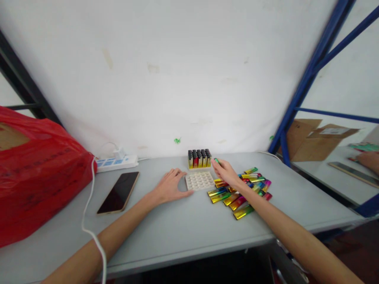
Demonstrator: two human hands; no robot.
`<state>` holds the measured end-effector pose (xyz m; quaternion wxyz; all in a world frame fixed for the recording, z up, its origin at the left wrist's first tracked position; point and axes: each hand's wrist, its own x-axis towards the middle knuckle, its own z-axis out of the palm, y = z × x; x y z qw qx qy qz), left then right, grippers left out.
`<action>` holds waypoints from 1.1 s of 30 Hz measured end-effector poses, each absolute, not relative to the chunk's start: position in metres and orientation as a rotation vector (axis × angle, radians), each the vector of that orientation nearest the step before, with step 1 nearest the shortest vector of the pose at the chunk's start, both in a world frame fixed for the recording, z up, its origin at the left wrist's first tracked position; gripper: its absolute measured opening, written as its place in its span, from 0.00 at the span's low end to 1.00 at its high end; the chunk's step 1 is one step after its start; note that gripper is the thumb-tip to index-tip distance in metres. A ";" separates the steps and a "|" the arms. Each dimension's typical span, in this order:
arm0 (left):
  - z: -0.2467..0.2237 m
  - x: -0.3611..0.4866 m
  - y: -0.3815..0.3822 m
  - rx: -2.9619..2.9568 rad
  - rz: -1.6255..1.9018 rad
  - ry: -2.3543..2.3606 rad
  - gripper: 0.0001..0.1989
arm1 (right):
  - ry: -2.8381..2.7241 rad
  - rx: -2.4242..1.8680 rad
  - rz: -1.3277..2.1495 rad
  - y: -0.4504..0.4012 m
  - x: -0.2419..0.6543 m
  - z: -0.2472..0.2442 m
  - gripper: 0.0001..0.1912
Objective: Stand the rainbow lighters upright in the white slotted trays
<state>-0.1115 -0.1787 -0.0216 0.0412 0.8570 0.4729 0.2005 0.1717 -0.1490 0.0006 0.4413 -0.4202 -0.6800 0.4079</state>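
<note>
My left hand (171, 185) rests on the table with thumb and fingers spread around the left end of a white tray (199, 180) with rows of round holes; the thumb is at its near corner. My right hand (223, 171) is closed in a pinch on a lighter (217, 161), of which only a green end shows. Below and beside this hand lies a loose pile of shiny lighters (238, 201) in gold, green, red, blue and pink. Behind the tray stands a block of upright lighters (199, 159) with black tops, mostly gold with one red in front.
A phone (119, 193) lies left of my left hand, near a white power strip (117, 162). A white cable (89, 205) crosses my left forearm. A red plastic bag (41, 177) fills the left side. Beyond the blue frame (286, 130) are a cardboard box (314, 140) and another person's hand (369, 161).
</note>
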 end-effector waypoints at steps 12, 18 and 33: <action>-0.028 -0.119 -0.171 2.551 0.792 1.304 0.35 | -1.817 -1.228 0.496 -0.146 0.171 -0.006 0.24; -0.025 -0.116 -0.174 2.587 0.775 1.287 0.32 | -2.097 -1.069 0.466 -0.153 0.173 0.001 0.22; -0.031 -0.112 -0.169 2.470 0.751 1.352 0.33 | -2.487 -1.000 0.278 -0.121 0.118 0.011 0.20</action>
